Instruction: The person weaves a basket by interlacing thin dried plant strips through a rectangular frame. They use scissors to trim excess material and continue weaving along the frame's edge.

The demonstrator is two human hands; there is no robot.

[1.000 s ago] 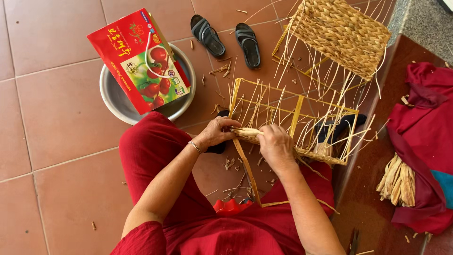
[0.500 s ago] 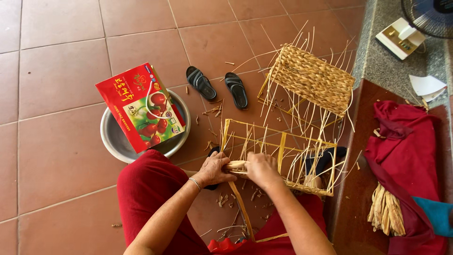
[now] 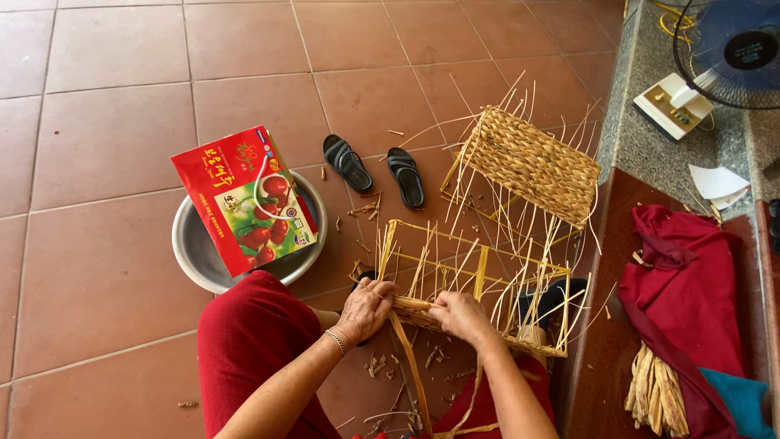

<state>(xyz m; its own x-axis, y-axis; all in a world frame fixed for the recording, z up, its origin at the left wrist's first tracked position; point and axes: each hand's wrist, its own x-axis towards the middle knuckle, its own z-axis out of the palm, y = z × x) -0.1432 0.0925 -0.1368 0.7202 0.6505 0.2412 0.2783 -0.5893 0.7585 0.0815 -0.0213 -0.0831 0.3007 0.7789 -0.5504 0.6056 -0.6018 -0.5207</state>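
Seated on the tiled floor, you grip the woven strip on the near edge of the basket frame, lower centre, with left hand and right hand clenched, keeping the weave taut against your knees.

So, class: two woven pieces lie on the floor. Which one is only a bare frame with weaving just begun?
The near basket frame, held by the left hand and right hand. Its sides are open struts; the far basket is densely woven.
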